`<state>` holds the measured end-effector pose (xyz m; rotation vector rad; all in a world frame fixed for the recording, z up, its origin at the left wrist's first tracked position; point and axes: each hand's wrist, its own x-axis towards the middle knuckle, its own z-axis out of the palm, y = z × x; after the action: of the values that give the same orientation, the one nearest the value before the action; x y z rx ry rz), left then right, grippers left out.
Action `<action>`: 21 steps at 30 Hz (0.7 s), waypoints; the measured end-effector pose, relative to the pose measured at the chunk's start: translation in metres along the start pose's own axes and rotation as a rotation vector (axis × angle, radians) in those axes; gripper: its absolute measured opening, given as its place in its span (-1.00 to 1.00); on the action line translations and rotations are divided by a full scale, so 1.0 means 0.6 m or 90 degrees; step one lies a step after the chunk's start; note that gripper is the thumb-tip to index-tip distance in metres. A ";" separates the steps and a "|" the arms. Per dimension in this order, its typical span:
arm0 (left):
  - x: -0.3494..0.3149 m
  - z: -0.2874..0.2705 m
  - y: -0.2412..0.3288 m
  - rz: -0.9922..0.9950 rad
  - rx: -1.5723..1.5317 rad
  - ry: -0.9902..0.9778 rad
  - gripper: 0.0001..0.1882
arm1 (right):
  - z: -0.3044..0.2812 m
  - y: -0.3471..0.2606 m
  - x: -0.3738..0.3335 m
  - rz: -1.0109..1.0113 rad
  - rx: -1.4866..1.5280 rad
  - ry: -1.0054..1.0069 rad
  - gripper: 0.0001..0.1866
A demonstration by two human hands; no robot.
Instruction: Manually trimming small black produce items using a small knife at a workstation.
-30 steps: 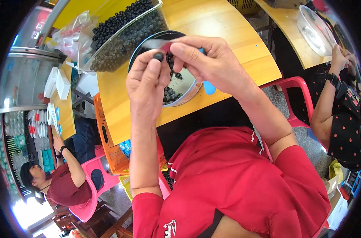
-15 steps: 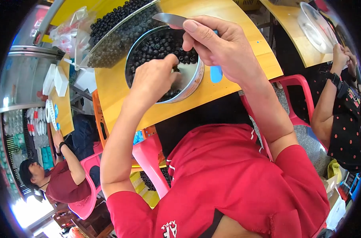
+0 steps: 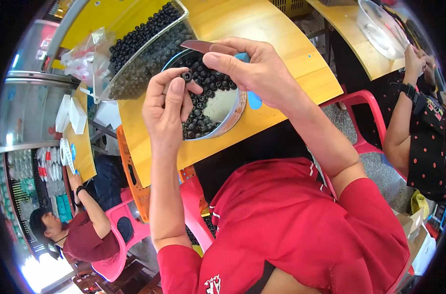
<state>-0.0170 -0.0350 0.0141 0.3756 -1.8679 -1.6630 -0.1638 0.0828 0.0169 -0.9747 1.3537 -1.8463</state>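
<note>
My left hand (image 3: 166, 105) is raised over the left part of a round tub (image 3: 231, 122). Thumb and forefinger pinch a small black round piece (image 3: 186, 76) with a ring-like hole facing me. More such black pieces (image 3: 218, 81) lie in the tub, heaped toward the far side, with its pale bottom showing near the right. My right hand (image 3: 255, 66) is closed around a knife (image 3: 197, 46), its blade pointing left above the tub's far rim. The knife's handle is mostly hidden in the hand.
Behind the tub, a clear plastic bin (image 3: 149, 56) holds many more black pieces. A blue part (image 3: 254, 100) shows beside the tub on the wooden table (image 3: 291, 54). Pink chairs (image 3: 367, 122) and two other people sit to either side. A white bowl (image 3: 380, 34) stands far right.
My left hand has come up out of the tub with a black piece in its fingertips. My right hand with the knife has shifted left and slightly lower in the picture. The view has shifted slightly.
</note>
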 end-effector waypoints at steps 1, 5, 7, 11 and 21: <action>-0.004 0.007 0.000 0.025 -0.056 0.034 -0.80 | 0.005 0.005 0.000 -0.003 -0.001 -0.003 -0.65; -0.018 0.026 -0.013 0.050 -0.136 0.038 -0.81 | 0.018 0.003 -0.008 -0.019 0.029 -0.059 -0.65; -0.021 0.037 -0.014 0.039 -0.145 0.057 -0.81 | 0.027 0.012 -0.010 -0.062 0.075 -0.051 -0.63; -0.023 0.046 -0.012 0.032 -0.162 0.077 -0.77 | 0.025 0.009 -0.013 -0.085 0.082 -0.055 -0.63; -0.032 0.051 0.011 0.026 0.014 0.115 -0.74 | 0.024 0.008 -0.011 -0.105 0.048 -0.033 -0.64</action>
<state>-0.0192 0.0014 0.0145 0.4764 -1.7501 -1.5293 -0.1474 0.0802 0.0140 -1.1154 1.1958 -1.9632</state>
